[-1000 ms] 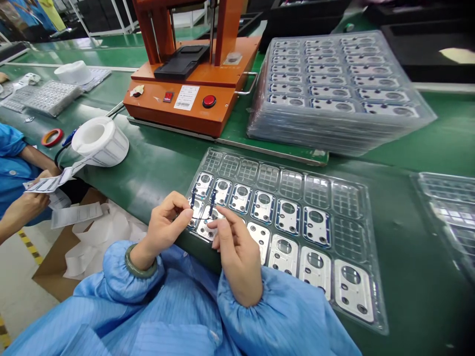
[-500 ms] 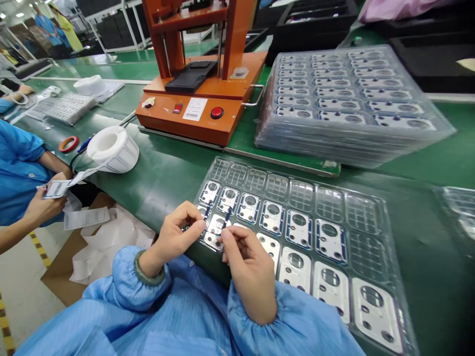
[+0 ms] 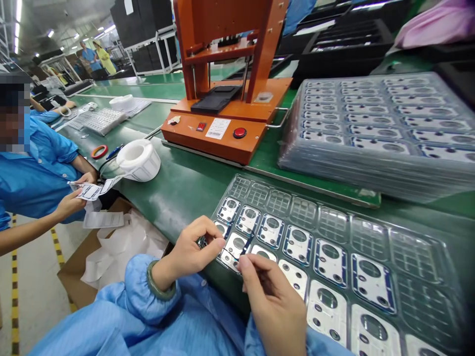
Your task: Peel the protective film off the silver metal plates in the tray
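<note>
My left hand (image 3: 198,247) is closed in a pinch, thumb against forefinger, above the near left corner of a clear plastic tray (image 3: 315,200). My right hand (image 3: 276,296) pinches a narrow dark blue strip (image 3: 248,244) that slants up from its fingertips. A thin dark line runs between the two pinches, apparently part of the same strip or a second one. Just beneath the fingers lies a silver plate (image 3: 234,247) with a round window, in its tray pocket. More such plates, several with blue edges (image 3: 272,230), fill nearby pockets. Small dark items beside my left fingers are unclear.
An orange press (image 3: 222,128) with a red button stands behind the tray. Right of it rises a tall stack of filled clear trays (image 3: 374,163). At left, a co-worker's hand (image 3: 76,200) holds a label strip from a white roll (image 3: 139,160). A cardboard box (image 3: 79,272) of paper stands below.
The view has shifted, so the scene sits lower and further right. My hands remain over the same corner of the tray; the dark strip at my right fingertips now leans right.
</note>
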The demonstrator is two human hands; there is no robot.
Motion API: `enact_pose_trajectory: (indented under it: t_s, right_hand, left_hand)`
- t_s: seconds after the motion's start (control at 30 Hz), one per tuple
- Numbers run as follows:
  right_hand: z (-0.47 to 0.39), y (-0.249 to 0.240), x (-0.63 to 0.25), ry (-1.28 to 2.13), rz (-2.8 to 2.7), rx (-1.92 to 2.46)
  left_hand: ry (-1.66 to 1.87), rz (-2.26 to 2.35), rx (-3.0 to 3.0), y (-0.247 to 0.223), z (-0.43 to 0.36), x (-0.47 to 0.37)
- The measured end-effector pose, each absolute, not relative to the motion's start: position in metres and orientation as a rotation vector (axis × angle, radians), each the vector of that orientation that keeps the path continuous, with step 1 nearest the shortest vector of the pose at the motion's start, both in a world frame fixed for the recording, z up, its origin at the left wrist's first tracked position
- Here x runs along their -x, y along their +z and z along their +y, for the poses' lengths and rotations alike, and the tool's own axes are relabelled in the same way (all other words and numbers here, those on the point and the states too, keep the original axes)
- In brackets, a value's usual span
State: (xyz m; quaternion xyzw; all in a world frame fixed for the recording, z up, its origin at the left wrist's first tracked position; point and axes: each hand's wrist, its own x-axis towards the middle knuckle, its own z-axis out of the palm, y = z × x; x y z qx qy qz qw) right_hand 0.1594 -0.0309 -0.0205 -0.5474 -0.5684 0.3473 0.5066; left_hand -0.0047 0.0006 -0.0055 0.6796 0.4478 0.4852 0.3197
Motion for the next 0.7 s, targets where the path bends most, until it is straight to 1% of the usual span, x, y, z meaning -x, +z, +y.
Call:
enact_pose_trajectory:
  t_s: [0.2,0.33,0.4,0.57,0.7]
  right_hand:
    - [-0.033,-0.009,-0.165,0.551,-1.558,1.265]
    - [-0.035,-0.015,-0.168,0.257,-1.696,1.289]
    - [-0.036,-0.019,-0.169,0.185,-1.731,1.309]
    - [-0.033,-0.022,-0.169,0.222,-1.735,1.321]
    - [-0.032,-0.020,-0.169,0.341,-1.704,1.350]
  left_hand:
    - [1.244,1.178,-1.894,-0.004,0.002,0.003]
    - [1.181,1.198,-1.917,-0.005,0.002,0.001]
    - [1.134,1.211,-1.929,-0.007,0.002,0.001]
    - [1.107,1.211,-1.977,-0.014,0.005,-0.001]
    - [1.087,1.192,-2.010,-0.015,0.007,-0.001]
